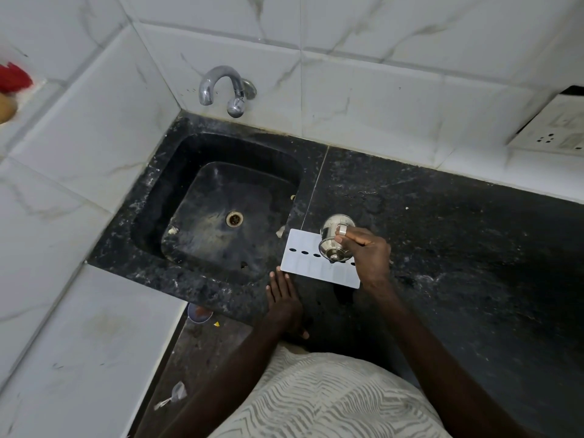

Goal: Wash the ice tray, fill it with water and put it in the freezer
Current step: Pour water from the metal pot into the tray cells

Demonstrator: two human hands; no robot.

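The white flat plastic ice tray (303,243) lies on the black stone desk (442,235) just right of the black sink (177,159). The right grip (369,252), curled round a small shiny steel pot (333,237), tips it over the tray's dark holes (305,252), while the left grip (284,295) rests flat-fingered and empty at its near corner. A hasty pour could miss those small holes and flood the desk; no writing is readable.

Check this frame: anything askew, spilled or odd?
Ice tray lies askew on the counter, one corner at the sink rim. Right hand holds a steel pot tilted over it; no spill shows. Whitish scraps lie in the sink basin.
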